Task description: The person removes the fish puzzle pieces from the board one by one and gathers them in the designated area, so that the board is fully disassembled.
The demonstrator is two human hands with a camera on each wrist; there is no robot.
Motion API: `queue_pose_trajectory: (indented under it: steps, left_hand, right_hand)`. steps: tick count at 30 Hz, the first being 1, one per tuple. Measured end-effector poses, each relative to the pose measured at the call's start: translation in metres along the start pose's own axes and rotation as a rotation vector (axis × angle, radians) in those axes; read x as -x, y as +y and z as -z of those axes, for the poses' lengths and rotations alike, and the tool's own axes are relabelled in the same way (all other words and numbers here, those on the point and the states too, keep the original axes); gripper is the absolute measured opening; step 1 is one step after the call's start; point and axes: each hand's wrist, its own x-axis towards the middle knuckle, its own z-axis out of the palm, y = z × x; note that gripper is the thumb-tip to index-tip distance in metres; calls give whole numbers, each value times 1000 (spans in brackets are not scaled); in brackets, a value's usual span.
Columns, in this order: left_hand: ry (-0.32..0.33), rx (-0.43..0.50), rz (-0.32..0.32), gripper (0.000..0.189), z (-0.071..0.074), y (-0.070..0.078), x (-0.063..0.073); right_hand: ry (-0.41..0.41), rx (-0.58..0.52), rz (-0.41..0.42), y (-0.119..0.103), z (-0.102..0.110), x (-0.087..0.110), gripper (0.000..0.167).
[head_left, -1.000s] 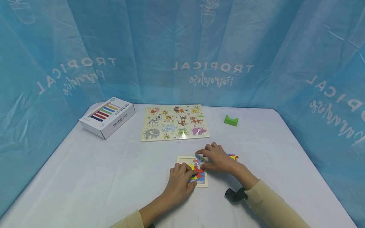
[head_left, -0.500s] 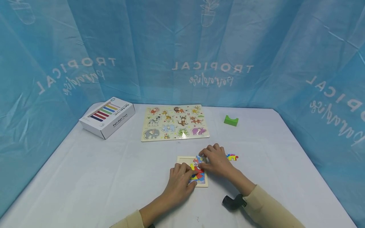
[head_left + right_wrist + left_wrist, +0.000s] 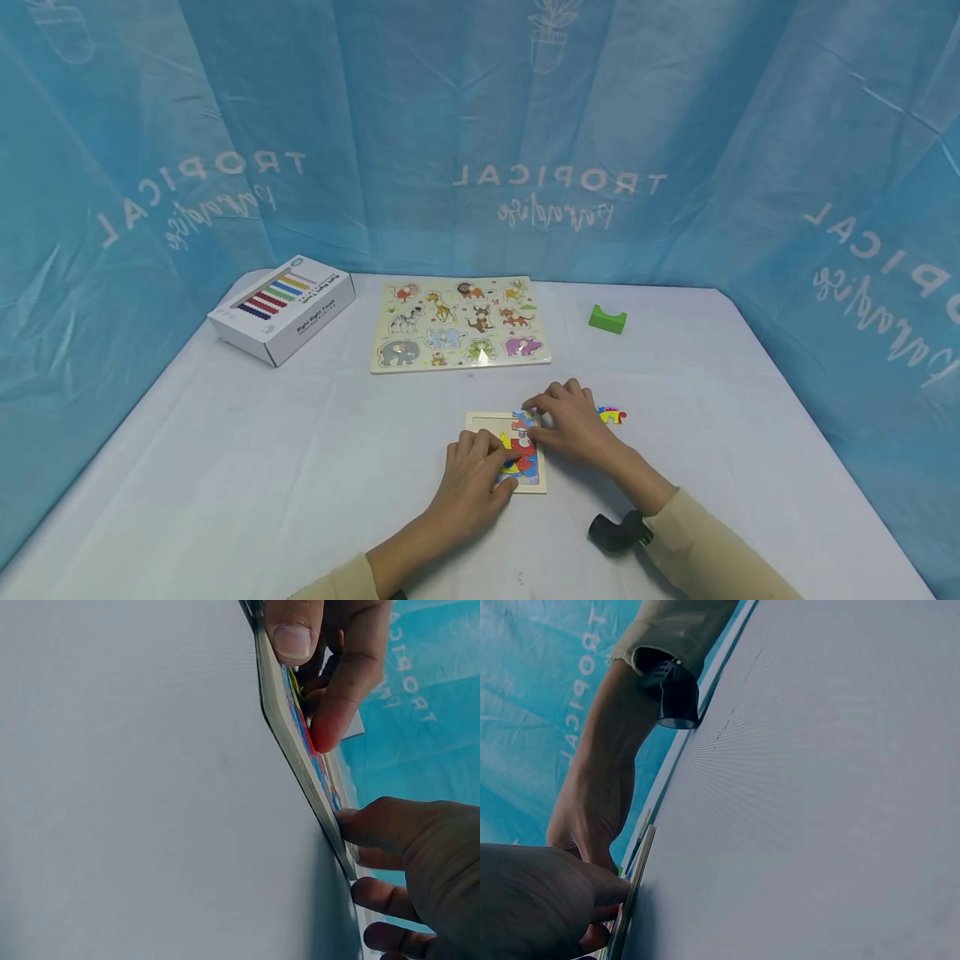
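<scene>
A small wooden tray puzzle (image 3: pixel 489 414) lies flat on the table, with colourful jigsaw pieces in its right part. My left hand (image 3: pixel 468 479) rests over its left and near side, index finger on a red piece (image 3: pixel 527 448) and thumb at the near rim. At the far right corner my right hand (image 3: pixel 573 425) holds a blue puzzle piece (image 3: pixel 522 419) between thumb and index finger. In the right wrist view, the right thumb (image 3: pixel 352 821) touches the tray's edge. A loose yellow piece (image 3: pixel 612 415) lies right of the right hand, partly hidden by it.
An animal peg puzzle board (image 3: pixel 461 325) lies behind the small tray. To its left stands a white box (image 3: pixel 283 310) with coloured bars printed on it. A green arched block (image 3: pixel 607 319) sits at the back right. Blue curtain (image 3: pixel 480 125) surrounds the table.
My right hand shifted slightly left and nearer, and the blue piece now lies flatter at the tray's far right corner. The left hand stayed put.
</scene>
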Motion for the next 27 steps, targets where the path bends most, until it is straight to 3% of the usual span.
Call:
queue_pose_trajectory:
  steps: [20,27]
  left_hand:
    - [-4,9,7,30,1,0,0]
    - [2,13,7,29,0,0,0]
  right_hand:
    - [108,-34,11,2,-2,5,30]
    - [154,-85,-12,14,16,12,26]
